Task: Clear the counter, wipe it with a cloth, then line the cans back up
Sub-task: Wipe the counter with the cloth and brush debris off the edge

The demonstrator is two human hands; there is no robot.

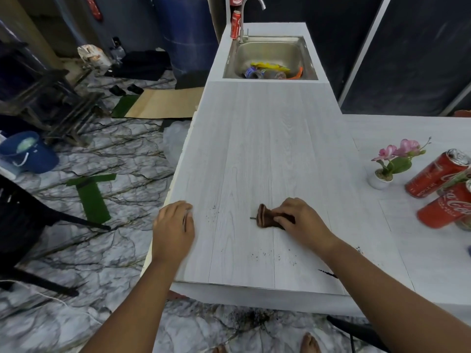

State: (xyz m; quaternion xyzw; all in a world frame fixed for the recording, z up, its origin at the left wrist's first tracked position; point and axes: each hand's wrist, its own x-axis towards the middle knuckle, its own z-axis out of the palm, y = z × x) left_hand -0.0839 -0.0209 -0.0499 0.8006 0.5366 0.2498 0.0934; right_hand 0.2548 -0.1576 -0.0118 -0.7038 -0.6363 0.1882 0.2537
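My right hand (303, 219) presses a small brown cloth (265, 216) flat on the pale wood-grain counter (249, 149), fingers closed over it. My left hand (173, 225) rests on the counter's left edge, fingers together, holding nothing. Dark crumbs (265, 256) speckle the surface near the front and left of the cloth. Two red cola cans (437, 174) (446, 208) stand at the right on the side counter. Another red can (235, 24) stands beside the tap at the far end, with one more can (235, 0) above it.
A steel sink (270, 50) at the far end holds wrappers and bottles. A small white pot with pink flowers (390, 166) stands near the right cans. The counter's left edge drops to a marbled floor with a blue bucket (28, 152) and a black chair (25, 225).
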